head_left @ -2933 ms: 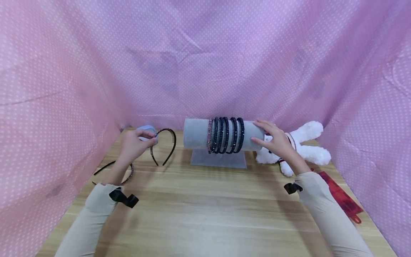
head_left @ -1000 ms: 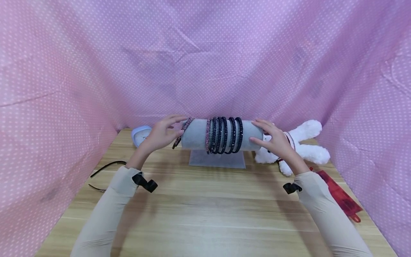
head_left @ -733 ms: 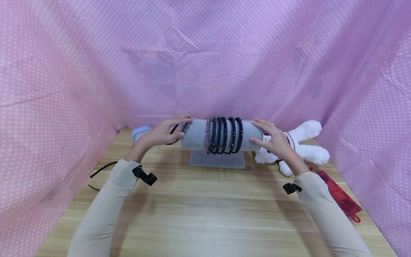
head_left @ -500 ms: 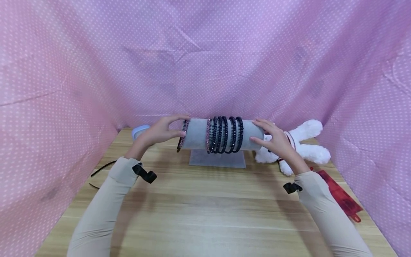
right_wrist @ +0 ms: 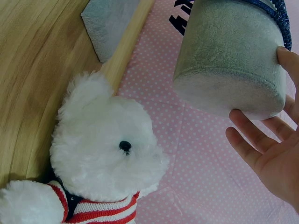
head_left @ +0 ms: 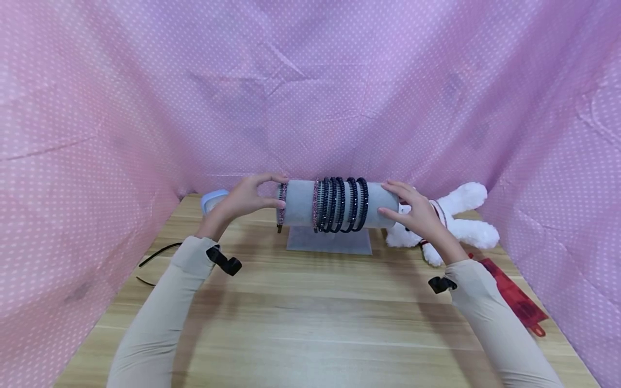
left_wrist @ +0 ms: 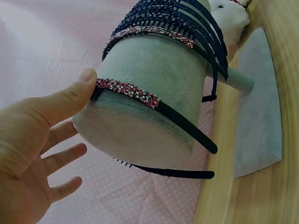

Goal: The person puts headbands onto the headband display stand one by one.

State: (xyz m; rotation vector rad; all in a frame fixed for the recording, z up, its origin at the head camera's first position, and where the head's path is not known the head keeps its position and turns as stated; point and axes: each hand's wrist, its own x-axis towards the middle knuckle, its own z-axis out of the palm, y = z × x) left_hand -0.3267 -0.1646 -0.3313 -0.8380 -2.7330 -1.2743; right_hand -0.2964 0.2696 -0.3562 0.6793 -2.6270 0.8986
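Observation:
A grey padded headband display stand (head_left: 298,202) lies across the back of the wooden table, with several dark beaded headbands (left_wrist: 159,18) and one pink glitter headband (head_left: 315,205) side by side on its roll. At the roll's left end, my left hand (head_left: 242,198) holds a second pink glitter headband (left_wrist: 126,91) between thumb and index finger. This band straddles the roll, both tips pointing toward the table side. The other left fingers spread past the roll's end. My right hand (head_left: 414,207) grips the roll's right end (right_wrist: 229,56), thumb on one side, fingers on the other.
A white plush toy dog (head_left: 461,221) lies to the right, near a red packet (head_left: 514,293). At the left are another headband (head_left: 160,253), partly hidden by the left sleeve, and a small pale blue-rimmed object (head_left: 212,199). Pink dotted cloth (head_left: 310,97) surrounds the table.
My left hand has carried the pink glitter headband from the left over to the roll, turned it, and brought it over the left end. The right hand has stayed on the stand.

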